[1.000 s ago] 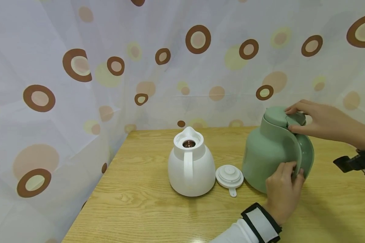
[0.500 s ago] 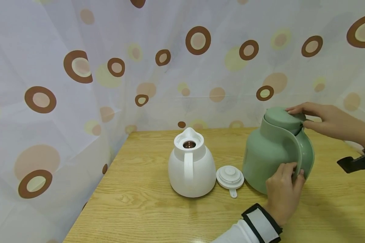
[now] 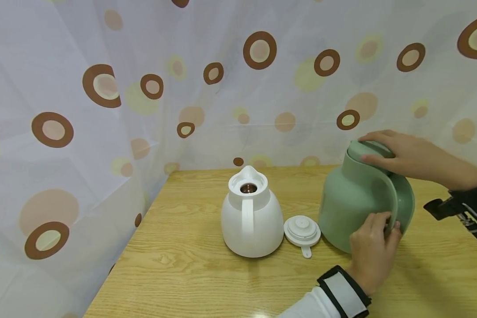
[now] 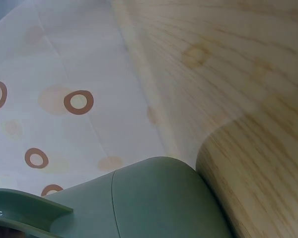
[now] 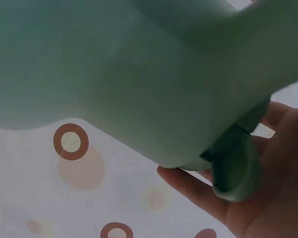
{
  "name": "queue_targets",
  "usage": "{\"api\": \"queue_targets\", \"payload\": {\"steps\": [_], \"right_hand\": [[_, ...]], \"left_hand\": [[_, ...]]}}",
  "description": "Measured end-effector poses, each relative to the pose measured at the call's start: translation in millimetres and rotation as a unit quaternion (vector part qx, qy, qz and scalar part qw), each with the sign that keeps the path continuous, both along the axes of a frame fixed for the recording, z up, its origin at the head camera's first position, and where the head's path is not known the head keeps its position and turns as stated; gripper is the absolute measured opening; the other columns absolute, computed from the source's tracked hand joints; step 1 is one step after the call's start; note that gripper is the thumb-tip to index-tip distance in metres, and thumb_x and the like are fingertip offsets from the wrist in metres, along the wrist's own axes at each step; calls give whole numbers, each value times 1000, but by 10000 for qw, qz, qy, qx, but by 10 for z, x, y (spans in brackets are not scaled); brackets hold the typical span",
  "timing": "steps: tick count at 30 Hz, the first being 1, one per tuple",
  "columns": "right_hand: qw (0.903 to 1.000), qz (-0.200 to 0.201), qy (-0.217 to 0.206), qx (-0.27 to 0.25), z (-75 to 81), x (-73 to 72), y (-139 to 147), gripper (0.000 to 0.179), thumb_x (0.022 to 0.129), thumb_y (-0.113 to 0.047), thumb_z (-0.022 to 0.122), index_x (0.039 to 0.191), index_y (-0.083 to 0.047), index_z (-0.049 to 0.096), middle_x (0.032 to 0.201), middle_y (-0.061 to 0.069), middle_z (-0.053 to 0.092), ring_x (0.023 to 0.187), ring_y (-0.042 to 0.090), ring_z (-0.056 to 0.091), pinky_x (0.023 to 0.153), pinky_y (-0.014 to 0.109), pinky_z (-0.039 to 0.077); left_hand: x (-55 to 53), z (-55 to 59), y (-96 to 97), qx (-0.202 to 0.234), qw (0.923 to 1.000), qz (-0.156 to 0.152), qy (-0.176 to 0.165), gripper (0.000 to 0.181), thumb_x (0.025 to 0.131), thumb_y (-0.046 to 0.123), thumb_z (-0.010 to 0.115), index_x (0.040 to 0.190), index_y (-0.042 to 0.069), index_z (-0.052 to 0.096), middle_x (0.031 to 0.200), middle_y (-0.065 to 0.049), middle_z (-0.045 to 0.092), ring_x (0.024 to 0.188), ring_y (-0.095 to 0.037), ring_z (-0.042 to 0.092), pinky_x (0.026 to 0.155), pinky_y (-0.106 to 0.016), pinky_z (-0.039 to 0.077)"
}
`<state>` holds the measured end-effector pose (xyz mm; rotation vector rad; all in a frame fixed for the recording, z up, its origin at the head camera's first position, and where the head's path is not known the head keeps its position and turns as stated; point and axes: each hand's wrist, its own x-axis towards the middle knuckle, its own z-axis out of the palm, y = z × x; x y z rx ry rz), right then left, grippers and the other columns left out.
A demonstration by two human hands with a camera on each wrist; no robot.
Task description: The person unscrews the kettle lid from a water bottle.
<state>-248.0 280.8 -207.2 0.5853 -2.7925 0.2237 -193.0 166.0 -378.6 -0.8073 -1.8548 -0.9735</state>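
A large green jug (image 3: 343,212) stands on the wooden table at the right, tilting slightly in the head view. Low on its curved handle (image 3: 392,194), my left hand (image 3: 371,251) grips with the fingers at one side and the thumb at the other. My right hand (image 3: 415,154) holds the round green lid (image 3: 357,151) on the jug's neck, fingers over the top and thumb at the near side. Seen from the right wrist, a green lever (image 5: 241,171) projects beside the fingers. The left wrist view shows the jug's side (image 4: 159,203), with the hand hidden.
Left of the green jug, a smaller white jug (image 3: 252,227) stands uncovered, its dark inner mouth showing. A white lid (image 3: 302,230) with a small tab lies between the two jugs. A dotted cloth (image 3: 206,101) hangs behind the wooden table (image 3: 175,265).
My right hand shifted right with the lid's lever turning away, then came back left over the lid, its thumb now at the near side. My left hand kept its grip on the handle.
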Motion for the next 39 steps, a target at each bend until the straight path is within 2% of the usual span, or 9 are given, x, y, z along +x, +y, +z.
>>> {"api": "queue_targets", "payload": {"steps": [4, 9, 16, 18, 22, 24, 27, 32, 39], "right_hand": [[10000, 60, -33, 72, -43, -35, -6, 59, 89, -37, 60, 135, -3, 41, 130, 29, 38, 104, 48, 47, 74, 60, 40], [9983, 419, 76, -389, -78, -37, 70, 55, 86, -29, 65, 133, -7, 45, 129, 24, 42, 108, 44, 45, 75, 59, 39], [9902, 958, 376, -939, -127, -98, 169, 53, 80, -18, 72, 129, -17, 53, 132, 10, 46, 114, 37, 43, 77, 55, 38], [9884, 1032, 508, -994, -146, -110, 188, 53, 79, -16, 73, 128, -20, 55, 132, 1, 46, 118, 25, 43, 78, 50, 38], [9858, 1089, 832, -970, -189, -119, 219, 55, 76, -14, 75, 127, -22, 57, 131, -14, 46, 114, -5, 37, 78, 30, 38], [9846, 1115, 963, -944, -204, -124, 230, 55, 75, -14, 76, 126, -21, 58, 130, -16, 46, 111, -12, 34, 75, 21, 35], [9829, 1170, 1065, -942, -210, -134, 241, 56, 73, -13, 77, 126, -20, 59, 130, -16, 47, 111, -13, 34, 74, 12, 33], [9817, 1192, 1062, -1035, -180, -140, 255, 58, 73, -11, 78, 126, -20, 58, 130, -18, 46, 113, -13, 33, 76, 6, 31], [9762, 1119, 954, -1593, -155, -122, 282, 56, 79, -7, 72, 131, -18, 53, 133, -14, 46, 116, -12, 33, 78, 3, 29]], "left_hand": [[8, -8, 18, -56, 9999, 103, 20, 9, 93, 16, 54, 98, 9, 60, 79, 5, 56, 61, 7, 47, 56, -2, 31], [6, -14, 22, -130, 9997, 174, 77, 9, 92, 16, 56, 98, 9, 60, 79, 6, 55, 61, 8, 46, 55, -2, 31], [20, 6, 4, -116, 9998, 139, 37, 9, 93, 16, 55, 97, 10, 59, 80, 4, 56, 62, 6, 49, 57, -3, 33], [28, 7, 3, -92, 9999, 112, -1, 9, 93, 16, 54, 97, 10, 58, 79, 4, 56, 62, 5, 49, 57, -3, 33], [34, 10, 11, -160, 9997, 194, 56, 9, 93, 16, 55, 98, 10, 60, 80, 5, 56, 63, 7, 49, 57, -3, 33], [41, 13, 15, -140, 9998, 143, 24, 9, 93, 16, 55, 97, 9, 60, 80, 5, 56, 63, 6, 50, 58, -3, 34], [53, 12, 16, -75, 10000, 50, -17, 9, 93, 15, 54, 97, 9, 59, 79, 3, 56, 63, 5, 51, 58, -3, 34], [52, 14, 20, -73, 9999, 72, 3, 9, 93, 15, 54, 97, 9, 59, 79, 4, 56, 64, 5, 51, 58, -3, 34], [45, 5, 40, -88, 9999, 113, 36, 9, 92, 15, 56, 97, 9, 60, 80, 4, 57, 64, 6, 50, 58, -3, 33]]}}
